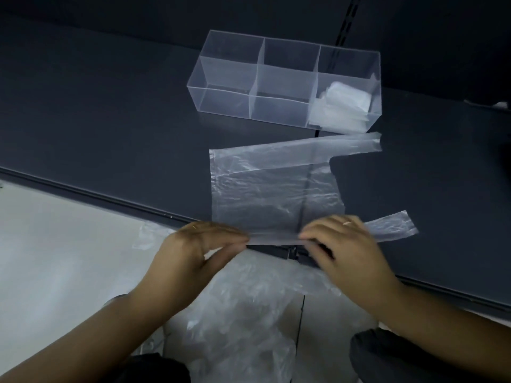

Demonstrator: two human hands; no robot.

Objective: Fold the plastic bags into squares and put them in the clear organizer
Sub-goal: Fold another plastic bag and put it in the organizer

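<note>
Left hand (199,244) and right hand (343,244) pinch the near edge of the plastic bag (276,194), flat on the tabletop (110,120) before the clear organizer (279,106) (slippery film), so uneven lifting could skew the fold

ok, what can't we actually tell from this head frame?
Head view only.
Count of the folded bags in the organizer: translucent layers merge.
Near edge of the flat bag: covered by the left hand and right hand.
Bag count in the loose pile below: crumpled, cut by the bottom edge.
The white thing: cut off by the right edge.
</note>
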